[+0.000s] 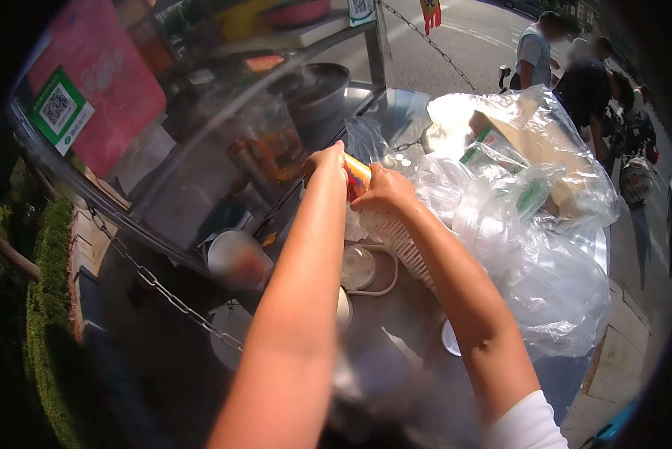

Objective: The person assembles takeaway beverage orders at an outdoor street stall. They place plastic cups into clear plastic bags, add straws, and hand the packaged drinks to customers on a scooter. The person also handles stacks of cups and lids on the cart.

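Observation:
My right hand [389,191] is closed around the right side of a yellow, orange and red printed container [358,175]. On its other side, my left hand [327,160] grips it too, with most of the left fingers hidden. Whether it is a cup or a packet I cannot tell. Both arms reach out over a metal counter. Beside my right hand lies a stack of clear plastic cups or lids [400,241] with ridged edges. Just below the hands, a round white item with a looped handle [364,269] sits on the counter.
Clear plastic bags [482,219] and a large plastic-wrapped bundle [571,163] cover the right side. At left are a glass-sided stall cabinet [201,168], a white tub [237,258] and a hanging chain [162,289]. A dark pan [313,87] stands behind. People [532,56] are on the street.

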Demonstrator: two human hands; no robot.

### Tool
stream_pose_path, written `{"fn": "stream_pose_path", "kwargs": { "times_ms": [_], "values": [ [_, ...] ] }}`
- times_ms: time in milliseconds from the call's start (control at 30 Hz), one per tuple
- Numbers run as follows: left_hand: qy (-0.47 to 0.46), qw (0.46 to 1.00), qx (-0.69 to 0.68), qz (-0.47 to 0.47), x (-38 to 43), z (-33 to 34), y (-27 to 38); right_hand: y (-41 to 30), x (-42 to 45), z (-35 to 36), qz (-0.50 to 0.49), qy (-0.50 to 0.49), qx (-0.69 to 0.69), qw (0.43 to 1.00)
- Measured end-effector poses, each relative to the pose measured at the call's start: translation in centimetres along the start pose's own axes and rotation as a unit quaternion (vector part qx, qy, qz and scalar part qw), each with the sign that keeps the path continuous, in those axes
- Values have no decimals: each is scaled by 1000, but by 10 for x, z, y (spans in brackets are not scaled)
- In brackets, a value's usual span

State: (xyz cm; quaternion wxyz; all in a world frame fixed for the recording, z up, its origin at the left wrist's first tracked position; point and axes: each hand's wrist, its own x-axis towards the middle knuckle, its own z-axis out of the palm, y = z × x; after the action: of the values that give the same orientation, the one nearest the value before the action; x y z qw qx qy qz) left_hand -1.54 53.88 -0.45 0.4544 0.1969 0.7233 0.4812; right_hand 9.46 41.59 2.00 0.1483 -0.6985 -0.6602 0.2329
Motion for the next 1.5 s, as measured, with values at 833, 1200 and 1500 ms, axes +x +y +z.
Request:
{"fn": "stream_pose_path", "kwargs": {
  "times_ms": [833,1200,1500],
  "values": [
    [-587,667,-241,-391,-432,-167,-72,68,-391,-110,-197,228,381,874],
    [-455,810,47,-366,-398,-364,-208,181,-518,27,83,368,94,921],
    [-256,911,71,-315,-351,-529,-288,118,-630,71,155,220,152,951]
  ]
}}
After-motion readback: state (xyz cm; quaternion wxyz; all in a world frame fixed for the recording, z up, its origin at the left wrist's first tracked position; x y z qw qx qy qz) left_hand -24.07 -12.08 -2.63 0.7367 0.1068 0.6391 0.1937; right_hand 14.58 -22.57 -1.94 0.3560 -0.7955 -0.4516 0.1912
